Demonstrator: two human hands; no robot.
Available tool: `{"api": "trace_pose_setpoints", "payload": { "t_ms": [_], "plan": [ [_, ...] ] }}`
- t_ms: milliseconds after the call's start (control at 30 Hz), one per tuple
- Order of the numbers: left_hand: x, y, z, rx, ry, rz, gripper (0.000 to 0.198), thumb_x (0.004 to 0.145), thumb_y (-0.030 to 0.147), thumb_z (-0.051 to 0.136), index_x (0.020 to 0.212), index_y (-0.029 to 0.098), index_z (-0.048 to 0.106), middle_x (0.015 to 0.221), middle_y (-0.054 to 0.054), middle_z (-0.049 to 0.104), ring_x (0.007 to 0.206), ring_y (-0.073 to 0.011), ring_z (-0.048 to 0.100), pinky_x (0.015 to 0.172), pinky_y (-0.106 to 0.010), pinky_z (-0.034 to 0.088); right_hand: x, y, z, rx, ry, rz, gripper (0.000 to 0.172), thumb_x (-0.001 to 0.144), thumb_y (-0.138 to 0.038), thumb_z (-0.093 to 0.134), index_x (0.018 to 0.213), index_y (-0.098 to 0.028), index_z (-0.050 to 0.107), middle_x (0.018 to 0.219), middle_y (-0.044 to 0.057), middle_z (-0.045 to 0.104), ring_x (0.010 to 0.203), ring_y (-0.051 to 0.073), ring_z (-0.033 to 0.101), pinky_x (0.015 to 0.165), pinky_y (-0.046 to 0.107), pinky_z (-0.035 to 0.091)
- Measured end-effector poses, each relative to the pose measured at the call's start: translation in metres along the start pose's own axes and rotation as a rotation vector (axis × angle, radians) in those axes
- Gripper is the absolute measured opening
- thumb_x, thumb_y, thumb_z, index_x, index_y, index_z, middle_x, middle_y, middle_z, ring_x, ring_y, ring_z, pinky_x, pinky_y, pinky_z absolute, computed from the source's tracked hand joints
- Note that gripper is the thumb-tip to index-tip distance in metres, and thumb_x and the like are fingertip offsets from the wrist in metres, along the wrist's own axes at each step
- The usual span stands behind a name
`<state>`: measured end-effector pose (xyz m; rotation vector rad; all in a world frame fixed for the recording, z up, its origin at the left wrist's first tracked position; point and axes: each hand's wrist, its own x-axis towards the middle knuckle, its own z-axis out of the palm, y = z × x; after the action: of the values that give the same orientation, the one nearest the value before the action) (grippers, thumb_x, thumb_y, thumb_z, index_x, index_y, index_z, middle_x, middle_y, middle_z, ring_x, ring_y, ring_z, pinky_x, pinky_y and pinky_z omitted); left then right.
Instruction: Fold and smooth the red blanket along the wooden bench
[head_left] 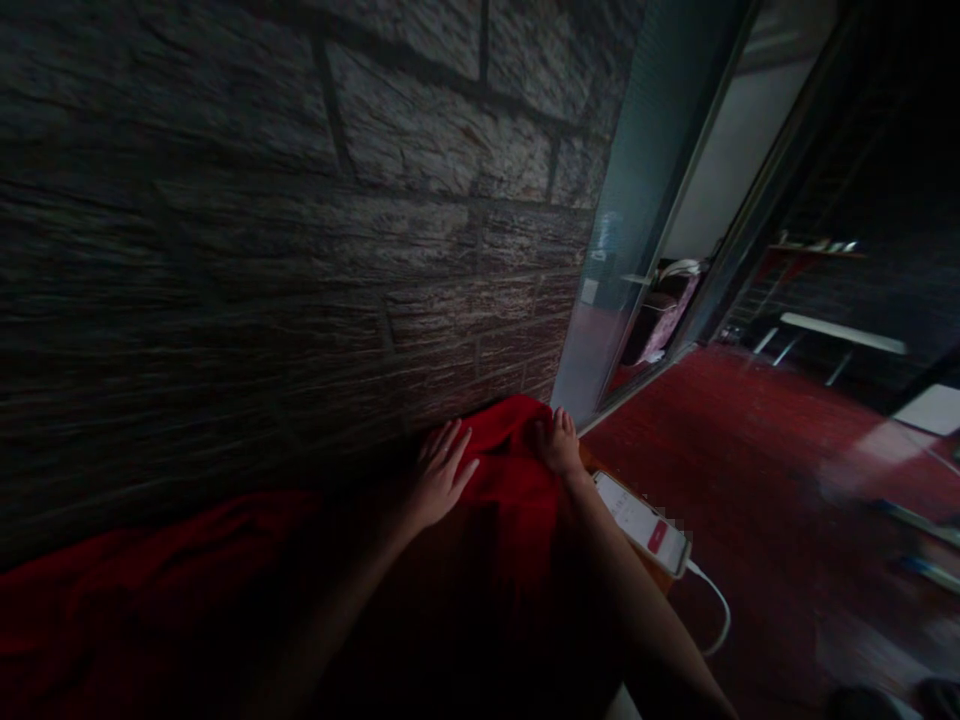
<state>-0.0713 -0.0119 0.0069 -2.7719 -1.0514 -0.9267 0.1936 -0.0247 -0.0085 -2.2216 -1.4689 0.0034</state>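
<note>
The red cloth (517,482) lies by the bench's (662,576) far edge, near the stone wall (420,240). The left hand (441,482) spreads wide over it; the right hand (560,445) curls at its right end, and one cannot tell if that grip pinches. The right arm (616,570) could knock the phone (641,522) off the right edge. The wall blocks the far side; the floor (750,480) side has more room.

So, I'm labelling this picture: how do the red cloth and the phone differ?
The red cloth lies rumpled in folds; the phone is flat and straight-edged. The left hand and right hand are at the cloth; the phone lies outside the right forearm, with a white cable attached. Both show red: the phone's pale screen has a red patch.
</note>
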Motion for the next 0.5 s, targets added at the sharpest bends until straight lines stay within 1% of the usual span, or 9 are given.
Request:
{"api": "trace_pose_setpoints", "payload": {
  "t_ms": [67, 133, 200, 267, 333, 400, 500],
  "plan": [
    [-0.012, -0.014, 0.004, 0.011, 0.053, -0.04, 0.057, 0.101, 0.043, 0.036, 0.15, 0.014, 0.038, 0.156, -0.016, 0.035, 0.146, -0.0293, 0.029, 0.118, -0.051, 0.028, 0.01, -0.015, -0.008, 0.019, -0.018, 0.014, 0.067, 0.101, -0.048, 0.028, 0.153, -0.007, 0.026, 0.157, 0.022, 0.028, 0.147, 0.033, 0.023, 0.114, 0.047, 0.029],
    [-0.022, -0.022, 0.01, 0.009, 0.073, -0.061, 0.057, 0.1, 0.043, 0.039, 0.149, 0.014, 0.039, 0.155, -0.016, 0.037, 0.146, -0.0297, 0.03, 0.117, -0.051, 0.029, 0.022, -0.032, -0.014, 0.01, -0.073, -0.04, 0.063, 0.101, -0.051, 0.027, 0.155, -0.017, 0.027, 0.16, 0.015, 0.024, 0.149, 0.031, 0.018, 0.116, 0.046, 0.026],
    [-0.027, -0.026, 0.017, 0.004, 0.076, -0.067, 0.056, 0.099, 0.043, 0.041, 0.148, 0.015, 0.042, 0.154, -0.016, 0.039, 0.145, -0.0301, 0.031, 0.117, -0.05, 0.029, 0.034, -0.046, -0.015, -0.041, -0.163, -0.085, 0.062, 0.102, -0.051, 0.027, 0.155, -0.019, 0.027, 0.161, 0.014, 0.022, 0.15, 0.029, 0.015, 0.117, 0.045, 0.023],
    [-0.028, -0.027, 0.021, 0.0, 0.071, -0.071, 0.056, 0.098, 0.043, 0.042, 0.146, 0.014, 0.045, 0.154, -0.016, 0.04, 0.145, -0.0307, 0.032, 0.117, -0.05, 0.031, 0.043, -0.054, -0.012, -0.095, -0.251, -0.102, 0.061, 0.102, -0.05, 0.027, 0.153, -0.018, 0.03, 0.159, 0.015, 0.027, 0.148, 0.03, 0.02, 0.118, 0.045, 0.02],
    [-0.028, -0.028, 0.023, -0.004, 0.062, -0.083, 0.055, 0.098, 0.043, 0.042, 0.145, 0.014, 0.047, 0.153, -0.015, 0.042, 0.144, -0.0313, 0.034, 0.116, -0.051, 0.032, 0.048, -0.055, -0.009, -0.12, -0.309, -0.103, 0.059, 0.101, -0.051, 0.028, 0.15, -0.019, 0.036, 0.154, 0.015, 0.037, 0.143, 0.031, 0.031, 0.116, 0.046, 0.024],
    [-0.027, -0.028, 0.025, -0.016, 0.052, -0.094, 0.055, 0.098, 0.044, 0.042, 0.143, 0.014, 0.049, 0.152, -0.016, 0.043, 0.143, -0.032, 0.035, 0.115, -0.051, 0.034, 0.051, -0.052, -0.005, -0.124, -0.322, -0.096, 0.059, 0.1, -0.054, 0.028, 0.148, -0.021, 0.039, 0.149, 0.015, 0.044, 0.138, 0.032, 0.039, 0.113, 0.049, 0.029],
    [-0.027, -0.028, 0.027, -0.064, 0.052, -0.107, 0.055, 0.097, 0.046, 0.044, 0.14, 0.012, 0.053, 0.15, -0.017, 0.045, 0.143, -0.0326, 0.035, 0.116, -0.051, 0.033, 0.052, -0.044, -0.001, -0.127, -0.333, -0.085, 0.063, 0.098, -0.061, 0.028, 0.147, -0.024, 0.039, 0.147, 0.015, 0.045, 0.136, 0.034, 0.04, 0.108, 0.051, 0.034]
  ]
}}
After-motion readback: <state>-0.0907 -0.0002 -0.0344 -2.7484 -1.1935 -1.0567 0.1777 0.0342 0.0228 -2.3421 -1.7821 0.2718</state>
